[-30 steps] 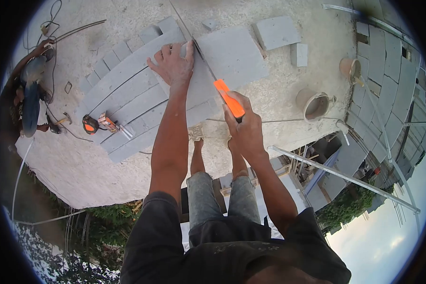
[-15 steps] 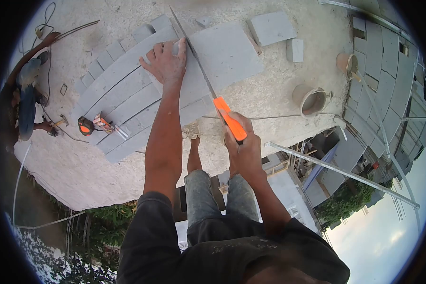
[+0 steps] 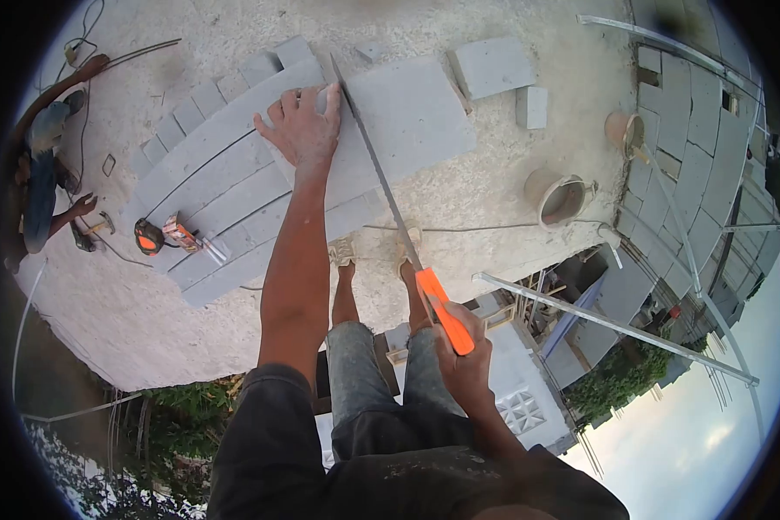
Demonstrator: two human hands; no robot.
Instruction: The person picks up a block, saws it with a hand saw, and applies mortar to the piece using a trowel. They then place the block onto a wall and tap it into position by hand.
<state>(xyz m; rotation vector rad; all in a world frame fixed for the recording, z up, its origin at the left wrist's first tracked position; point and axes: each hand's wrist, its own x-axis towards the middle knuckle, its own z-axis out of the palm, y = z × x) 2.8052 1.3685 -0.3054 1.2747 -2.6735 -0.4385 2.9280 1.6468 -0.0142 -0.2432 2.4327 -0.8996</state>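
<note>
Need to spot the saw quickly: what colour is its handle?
Bright orange handle, gripped in the right hand; head view.

The saw's handle [image 3: 445, 310] is glowing bright orange against its dull grey blade [image 3: 374, 169]. The slabs [image 3: 234, 186] are showing flat pale grey, the roof surface [image 3: 485, 186] a speckled off-white. The tape measure [image 3: 148, 237] is flashing orange and black. Two buckets [image 3: 558, 196] are looking dusty tan.

Left hand [image 3: 303, 130] flat on grey block [image 3: 407, 108]; right hand [image 3: 461, 351] grips saw [image 3: 399, 221] (orange handle), blade in cut.
</note>
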